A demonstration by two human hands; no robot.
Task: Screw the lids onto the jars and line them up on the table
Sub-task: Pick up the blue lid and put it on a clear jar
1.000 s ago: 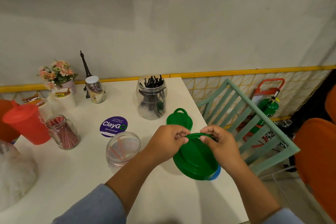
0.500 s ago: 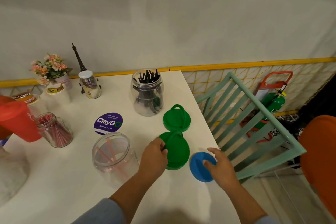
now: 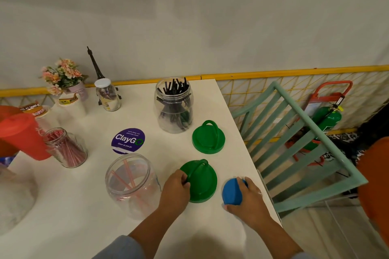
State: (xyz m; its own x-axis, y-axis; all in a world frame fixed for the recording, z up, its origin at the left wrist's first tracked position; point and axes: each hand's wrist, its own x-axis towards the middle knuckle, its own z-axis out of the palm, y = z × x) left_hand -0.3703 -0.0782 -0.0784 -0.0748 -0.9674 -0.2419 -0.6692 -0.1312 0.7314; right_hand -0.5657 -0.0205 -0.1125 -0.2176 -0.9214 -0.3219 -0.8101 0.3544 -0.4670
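Observation:
My left hand (image 3: 175,190) grips the left rim of a green handled lid (image 3: 202,182) lying on the white table (image 3: 84,212). My right hand (image 3: 249,197) curls round a small blue lid (image 3: 231,192) near the table's right edge. A second green handled lid (image 3: 208,137) lies farther back. An open clear jar with pink straws (image 3: 131,184) stands just left of my left hand. Another open jar holds black straws (image 3: 174,107) at the back. A smaller open glass jar of red straws (image 3: 66,147) stands at the left.
A small capped glass jar (image 3: 107,95), a flower pot (image 3: 65,79), an Eiffel Tower figure (image 3: 94,65) and paper cups (image 3: 69,103) line the back. A red cup (image 3: 21,134) stands far left. A purple sticker (image 3: 128,140) marks the table. A teal chair (image 3: 299,145) stands right of the table.
A second ago both hands held the green lid and blue lid together above the table. Now the two lids lie apart on the table, one under each hand.

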